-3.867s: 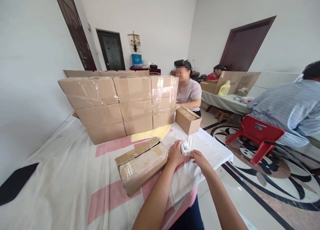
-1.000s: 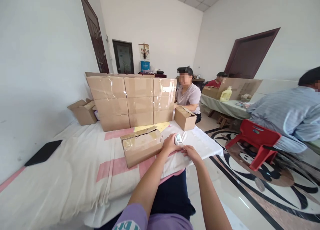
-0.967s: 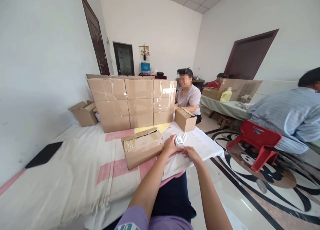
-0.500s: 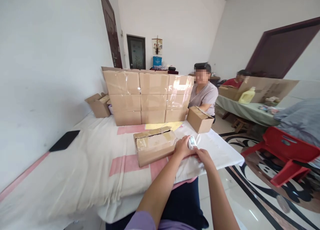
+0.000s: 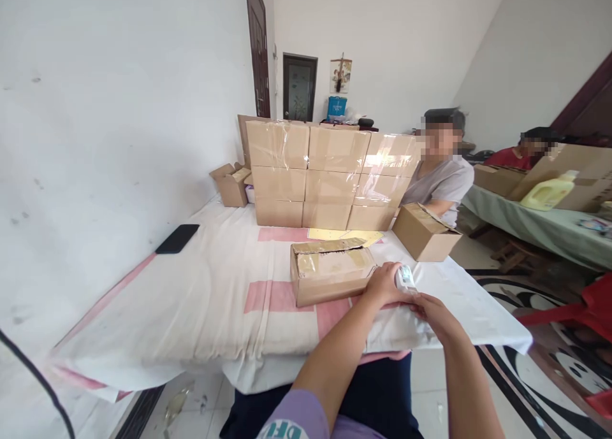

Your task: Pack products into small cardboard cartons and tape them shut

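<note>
My left hand (image 5: 384,286) is closed around a small white pack (image 5: 405,277) with greenish print at its upper end; its exact kind is not clear. At the pack's lower end, the fingers of my right hand (image 5: 429,306) are bent and pressed against it, partly hidden. Both hands are over the right front part of the cloth-covered table (image 5: 210,299). Just left of my left hand lies a taped cardboard box (image 5: 332,280), its top flap slightly raised. Another cardboard box (image 5: 425,234) stands beyond my hands to the right.
A wall of stacked, taped cardboard boxes (image 5: 329,178) stands across the table's far side. A black phone-like slab (image 5: 178,239) lies at the left, near an open carton (image 5: 231,185). A person (image 5: 447,178) sits behind the right box; another table (image 5: 507,213) holds a yellow jug (image 5: 549,192).
The view has turned left, so table and boxes appear farther right. My hands keep their hold on the white pack in much the same place.
</note>
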